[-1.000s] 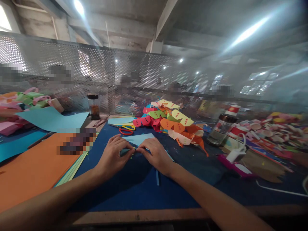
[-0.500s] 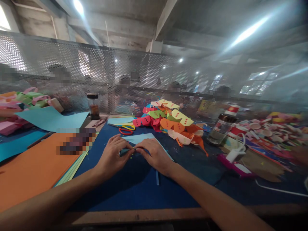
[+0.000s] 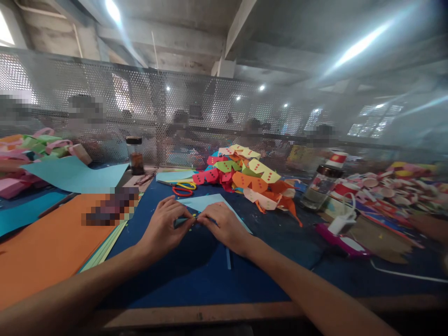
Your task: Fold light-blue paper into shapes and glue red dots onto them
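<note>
My left hand [image 3: 166, 224] and my right hand [image 3: 224, 221] meet over the blue tabletop, thumb and forefinger pinched on each. Between the fingertips is something tiny and yellowish, too small to name. Light blue paper [image 3: 205, 201] lies flat just behind the hands, partly covered by them. A narrow pale blue strip [image 3: 228, 259] sticks out below my right wrist. Beyond the left hand rest scissors [image 3: 184, 189] with red and yellow handles. A heap of cut, folded coloured paper pieces with dots [image 3: 250, 179] stands behind the right hand.
Orange sheets [image 3: 45, 247] and a blurred-out item cover the left side. A dark-lidded jar [image 3: 135, 156] stands behind them. To the right are a tilted bottle [image 3: 320, 189], a magenta power strip [image 3: 341, 240] with a white plug, and piled paper loops [image 3: 388, 186]. A perforated screen [image 3: 196, 112] runs across the back.
The fingertips have drawn very slightly apart, the right hand shifting a little to the right. Everything else stays as it was.
</note>
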Demonstrator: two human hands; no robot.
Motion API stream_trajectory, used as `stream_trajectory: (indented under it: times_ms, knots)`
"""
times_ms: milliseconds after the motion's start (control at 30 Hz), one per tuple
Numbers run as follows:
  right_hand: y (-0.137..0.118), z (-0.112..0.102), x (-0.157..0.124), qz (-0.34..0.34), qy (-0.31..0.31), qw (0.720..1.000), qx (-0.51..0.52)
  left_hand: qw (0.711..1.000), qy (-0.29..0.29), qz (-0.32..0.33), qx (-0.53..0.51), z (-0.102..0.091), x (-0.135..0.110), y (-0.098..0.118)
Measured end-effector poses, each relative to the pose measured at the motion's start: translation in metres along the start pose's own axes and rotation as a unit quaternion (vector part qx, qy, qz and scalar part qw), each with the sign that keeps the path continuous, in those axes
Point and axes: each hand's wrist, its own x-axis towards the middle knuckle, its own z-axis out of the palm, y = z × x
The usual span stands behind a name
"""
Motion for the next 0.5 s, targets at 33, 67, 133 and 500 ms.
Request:
stream_trajectory:
  times_ms: [33, 67, 133, 500]
  knots:
    - [0.0, 0.0, -0.0001, 0.001, -0.001, 1.0, -0.004, 1.0, 0.0, 0.0, 0.0, -0.0001, 0.0, 0.0003]
    - [-0.0001, 0.0001, -0.0003, 0.001, -0.001, 1.0, -0.008, 1.0, 0.001, 0.001, -0.001, -0.0002, 0.0, 0.0006]
    - [-0.0002, 0.0001, -0.0006, 0.002, -0.001, 1.0, -0.014, 1.0, 0.003, 0.005, -0.002, -0.0003, 0.0, 0.001]
    - [-0.0001, -0.003, -0.001, 0.002, -0.016, 1.0, -0.025, 1.0, 0.01, 0.01, -0.004, -0.0001, -0.0005, -0.0002]
